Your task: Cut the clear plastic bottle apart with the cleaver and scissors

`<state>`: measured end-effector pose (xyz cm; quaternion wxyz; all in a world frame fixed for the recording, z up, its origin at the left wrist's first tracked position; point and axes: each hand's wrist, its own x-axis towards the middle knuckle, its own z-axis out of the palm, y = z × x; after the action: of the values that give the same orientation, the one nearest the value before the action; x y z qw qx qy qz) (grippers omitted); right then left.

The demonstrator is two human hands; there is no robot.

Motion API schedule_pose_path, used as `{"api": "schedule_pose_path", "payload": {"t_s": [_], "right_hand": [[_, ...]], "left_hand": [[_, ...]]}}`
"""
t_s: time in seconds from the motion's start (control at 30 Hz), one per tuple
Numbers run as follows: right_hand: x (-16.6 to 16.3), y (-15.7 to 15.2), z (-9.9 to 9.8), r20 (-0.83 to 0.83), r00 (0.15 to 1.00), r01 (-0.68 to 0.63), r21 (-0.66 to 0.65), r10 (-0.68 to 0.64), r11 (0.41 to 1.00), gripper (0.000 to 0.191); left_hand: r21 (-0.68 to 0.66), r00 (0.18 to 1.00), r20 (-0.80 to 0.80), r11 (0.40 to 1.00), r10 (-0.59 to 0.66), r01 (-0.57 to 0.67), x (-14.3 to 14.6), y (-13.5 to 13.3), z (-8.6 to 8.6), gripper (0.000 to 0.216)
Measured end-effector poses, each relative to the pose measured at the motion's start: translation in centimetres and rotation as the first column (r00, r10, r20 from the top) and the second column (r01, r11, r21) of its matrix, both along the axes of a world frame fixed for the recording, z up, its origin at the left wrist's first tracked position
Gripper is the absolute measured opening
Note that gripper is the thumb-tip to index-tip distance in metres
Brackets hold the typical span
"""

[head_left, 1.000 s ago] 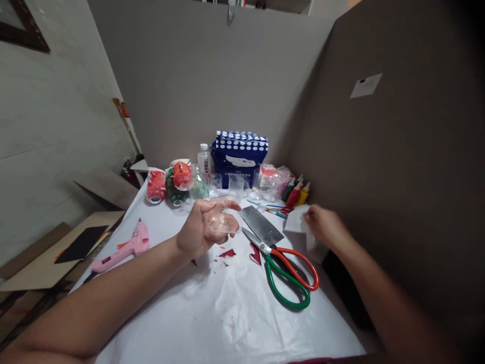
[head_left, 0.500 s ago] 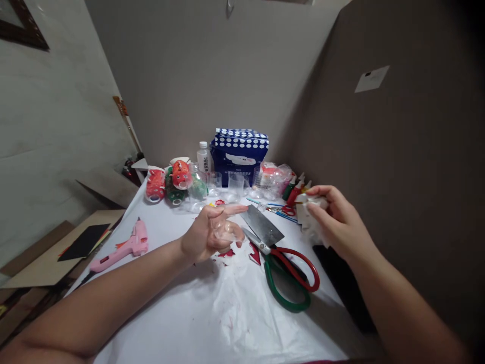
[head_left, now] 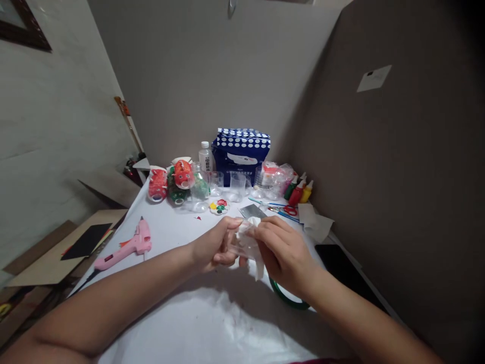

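"What's at the left?"

"A pink plastic glue gun (head_left: 132, 246), lying on the white cloth (head_left: 159, 323), well apart from the hands. Then comes the left hand (head_left: 215, 247), closed on a small, clear, thin-walled plastic piece (head_left: 240, 246) held above the cloth, between both hands."

"And how is this best done?"

"I'd let the left hand only steady the piece, by its edge, and press the crumpled white tissue (head_left: 254, 221) against it lightly (thin plastic probably buckles under a hard thumb). Gathering up the tissue's hanging end should help too."

"How are the hands posed?"

"The left forearm slants in from the lower left, thumb on top, fingers curled below. The right hand (head_left: 286, 247) reaches in from the lower right, back upward, fingers pinched together on the tissue; which fingertips press, I cannot tell. Beneath it, a green loop-shaped scissor handle (head_left: 288, 300) shows; farther right lies a flat black object (head_left: 339, 268)."
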<state>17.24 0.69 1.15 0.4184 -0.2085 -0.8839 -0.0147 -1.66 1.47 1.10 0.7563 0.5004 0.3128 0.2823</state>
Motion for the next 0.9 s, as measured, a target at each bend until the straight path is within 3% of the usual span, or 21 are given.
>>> {"api": "schedule_pose_path", "payload": {"t_s": [0.1, 0.2, 0.33, 0.57, 0.67, 0.8, 0.9], "right_hand": [[1.0, -0.2, 0.7, 0.204, 0.979, -0.013, 0.019, 0.009, 1.0, 0.042], [1.4, -0.4, 0.5, 0.331, 0.937, 0.088, 0.084, -0.112, 0.993, 0.041], [1.1, -0.6, -0.4, 0.253, 0.944, 0.183, 0.133, -0.212, 0.974, 0.022], [0.0, -0.5, -2.1, 0.013, 0.997, 0.083, -0.086, -0.082, 0.993, 0.022], [0.1, -0.5, -2.1, -0.048, 0.999, -0.033, -0.182, 0.024, 0.983, 0.041], [0.5, -0.9, -0.9, 0.144, 0.964, -0.172, -0.299, 0.222, 0.939, 0.067], [0.5, -0.9, -0.4, 0.298, 0.935, -0.115, -0.262, 0.194, 0.958, 0.065]], "left_hand": [[-0.036, 0.998, -0.063, 0.999, 0.013, -0.016, 0.1, 0.0, 0.0, 0.057], [-0.066, 0.998, -0.07, 0.998, 0.006, -0.011, 0.4, -0.2, 0.1, 0.057], [-0.09, 0.994, -0.105, 0.995, 0.042, -0.051, 0.8, -0.6, 0.2, 0.053], [-0.021, 0.979, -0.126, 0.986, 0.159, -0.163, 0.8, -0.7, 0.3, 0.047], [-0.004, 0.966, -0.161, 0.978, 0.203, -0.206, 0.8, -0.7, 0.3, 0.047], [-0.024, 0.959, -0.106, 0.963, 0.263, -0.267, 0.9, -0.7, 0.1, 0.04], [-0.083, 0.955, -0.04, 0.951, 0.295, -0.297, 1.0, -0.8, 0.1, 0.04]]}}
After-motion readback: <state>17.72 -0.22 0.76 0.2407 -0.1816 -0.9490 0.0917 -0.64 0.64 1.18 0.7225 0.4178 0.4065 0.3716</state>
